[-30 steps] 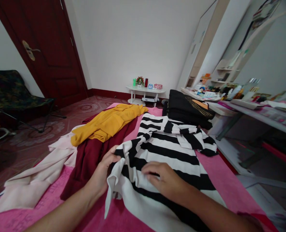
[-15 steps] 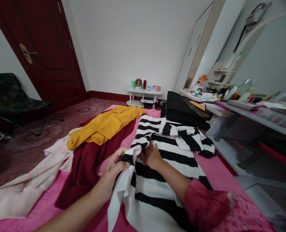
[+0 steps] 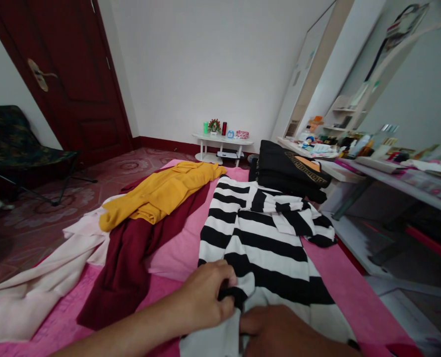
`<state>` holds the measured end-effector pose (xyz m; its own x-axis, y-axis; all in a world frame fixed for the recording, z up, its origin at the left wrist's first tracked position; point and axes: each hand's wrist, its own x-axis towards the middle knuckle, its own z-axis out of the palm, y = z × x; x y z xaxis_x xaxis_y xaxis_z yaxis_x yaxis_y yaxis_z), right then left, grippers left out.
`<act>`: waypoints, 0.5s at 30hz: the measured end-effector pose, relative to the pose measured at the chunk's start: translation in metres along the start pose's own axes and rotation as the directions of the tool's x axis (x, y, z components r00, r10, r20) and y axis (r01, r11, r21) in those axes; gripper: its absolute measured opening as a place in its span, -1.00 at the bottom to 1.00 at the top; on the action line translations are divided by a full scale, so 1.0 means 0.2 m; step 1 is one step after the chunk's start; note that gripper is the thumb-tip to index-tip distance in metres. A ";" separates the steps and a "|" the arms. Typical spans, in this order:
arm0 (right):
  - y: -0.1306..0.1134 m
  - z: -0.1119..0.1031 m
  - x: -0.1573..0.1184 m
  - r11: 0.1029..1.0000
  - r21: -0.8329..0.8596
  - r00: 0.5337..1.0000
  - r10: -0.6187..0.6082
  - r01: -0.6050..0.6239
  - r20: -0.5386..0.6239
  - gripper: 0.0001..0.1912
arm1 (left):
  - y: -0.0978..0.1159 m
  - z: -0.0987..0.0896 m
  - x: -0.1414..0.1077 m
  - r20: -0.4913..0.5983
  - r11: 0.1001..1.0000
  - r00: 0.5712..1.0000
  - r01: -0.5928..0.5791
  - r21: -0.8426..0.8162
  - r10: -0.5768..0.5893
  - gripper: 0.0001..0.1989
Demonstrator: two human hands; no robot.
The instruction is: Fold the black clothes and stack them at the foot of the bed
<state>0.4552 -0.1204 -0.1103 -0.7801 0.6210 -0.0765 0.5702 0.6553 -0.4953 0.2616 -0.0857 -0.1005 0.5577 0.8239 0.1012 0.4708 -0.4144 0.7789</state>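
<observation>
A black-and-white striped garment (image 3: 268, 248) lies spread on the pink bed cover (image 3: 175, 248), its near part bunched under my hands. My left hand (image 3: 209, 292) pinches a fold of the striped cloth between thumb and curled fingers. Close beside it on the right, my right hand (image 3: 276, 329) is closed on the same garment near the bottom edge; its fingertips are partly hidden. To the left lie a mustard-yellow garment (image 3: 164, 193), a dark red one (image 3: 116, 277) beneath it, and a pale pink one (image 3: 37, 292).
Folded black clothes (image 3: 280, 171) are stacked at the bed's far right. A cluttered dressing table (image 3: 402, 173) stands to the right. Beyond the bed is a small white table (image 3: 223, 140); a folding chair (image 3: 23, 144) is at the left, near a dark red door (image 3: 67, 74).
Both hands have moved down toward the near edge. The garment's left side, gathered up before, now lies flatter, with its folded sleeve stretched along that side.
</observation>
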 end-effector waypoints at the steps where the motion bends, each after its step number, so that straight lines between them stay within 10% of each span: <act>1: 0.02 -0.05 -0.02 0.994 0.055 0.995 0.099 -0.098 -0.021 -0.83 | 0.00 0.00 0.00 0.047 0.998 0.999 -0.010 0.063 0.007 -0.86; 4: 0.12 -0.19 0.00 0.937 0.200 0.917 0.330 -0.288 -0.226 -0.79 | 0.03 -0.04 0.03 0.235 0.993 0.972 -0.043 0.106 0.017 -0.89; 7: 0.23 -0.24 0.08 0.955 0.183 0.852 0.292 -0.235 -0.435 -0.73 | 0.04 -0.13 0.15 0.328 0.992 0.945 -0.043 0.117 0.002 -0.76; 12: 0.26 -0.16 0.15 0.995 -0.003 0.924 0.088 -0.096 -0.371 -0.56 | -0.08 -0.19 0.50 -0.217 0.912 0.976 0.065 0.404 0.027 -0.65; 15: 0.24 -0.16 0.13 0.996 0.038 0.957 0.086 -0.079 -0.276 -0.66 | -0.24 -0.11 0.68 -0.283 0.832 0.959 0.133 0.539 0.030 -0.44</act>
<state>0.4704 -0.0577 -0.1081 -0.6261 0.7699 0.1232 0.6197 0.5873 -0.5207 0.3009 0.0548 -0.1103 0.3552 0.8868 0.2957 0.8342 -0.4434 0.3279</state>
